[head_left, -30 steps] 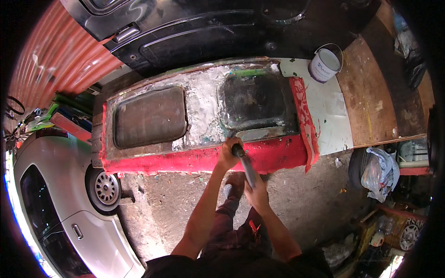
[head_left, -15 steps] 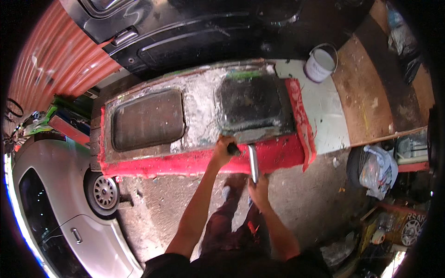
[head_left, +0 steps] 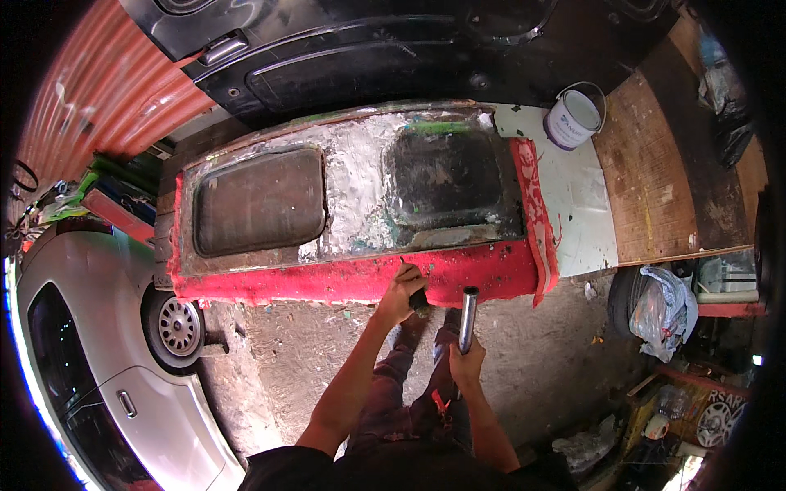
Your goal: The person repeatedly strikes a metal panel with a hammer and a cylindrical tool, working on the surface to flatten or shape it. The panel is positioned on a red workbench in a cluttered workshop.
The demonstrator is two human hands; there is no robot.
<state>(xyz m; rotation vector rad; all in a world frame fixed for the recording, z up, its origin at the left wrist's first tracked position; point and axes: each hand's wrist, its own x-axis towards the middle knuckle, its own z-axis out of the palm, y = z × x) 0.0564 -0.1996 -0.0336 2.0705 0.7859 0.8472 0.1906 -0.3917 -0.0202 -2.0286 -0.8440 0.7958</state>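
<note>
My left hand (head_left: 400, 295) is closed around a short tool (head_left: 419, 301) with a thick dark end; its kind is unclear. A thin tip pokes out above the fingers. To its right, my right hand (head_left: 467, 365) grips a shiny metal tube (head_left: 467, 317) by its lower part, the other end pointing up and away. Both hands are just in front of a worn panel (head_left: 358, 168) with two rounded recesses and patchy white material between them. The panel lies on a red cloth (head_left: 344, 281) that hangs over the near edge.
A white bucket (head_left: 571, 123) with a wire handle stands right of the panel on the wooden tabletop (head_left: 647, 176). A large black vehicle panel (head_left: 360, 69) rises behind. A silver car (head_left: 94, 344) is at left; plastic bags (head_left: 665, 307) and clutter fill the right.
My left hand and its tool have drawn back from the panel's near edge toward me. My right hand has moved slightly right and nearer, with the metal tube.
</note>
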